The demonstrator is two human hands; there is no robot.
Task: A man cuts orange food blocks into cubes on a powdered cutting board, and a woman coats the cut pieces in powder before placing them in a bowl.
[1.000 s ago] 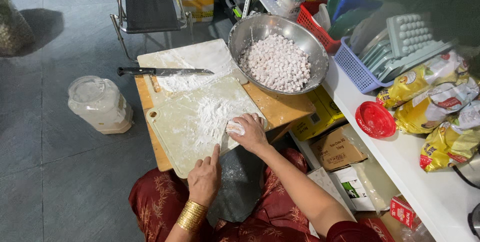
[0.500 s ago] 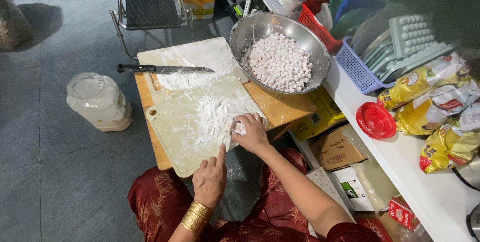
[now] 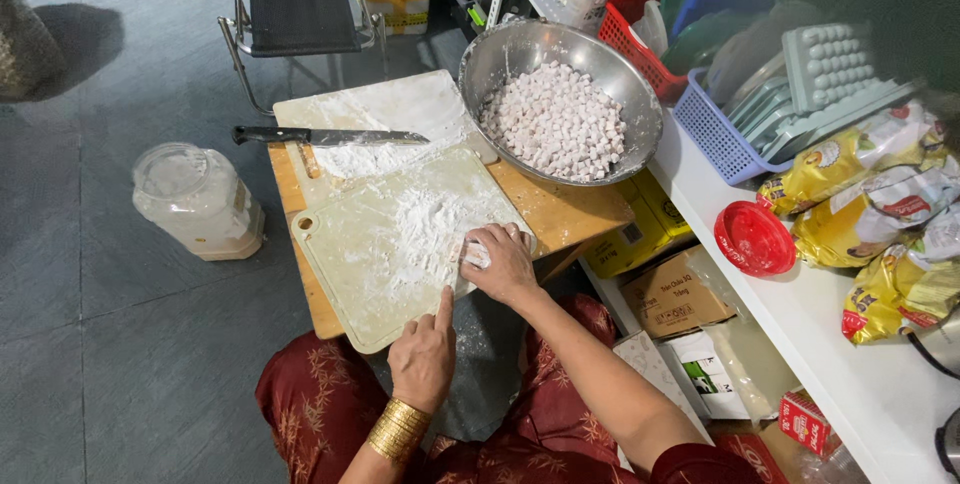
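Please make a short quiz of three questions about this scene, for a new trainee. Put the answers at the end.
1. True or false: the knife lies across the far board, with no hand on it.
2. What does the right hand cover? A) a small white piece of dough B) the red lid C) the plastic jar
3. Fill in: the left hand points one finger at the floured ____.

Key: 1 true. 2 A. 3 cutting board.
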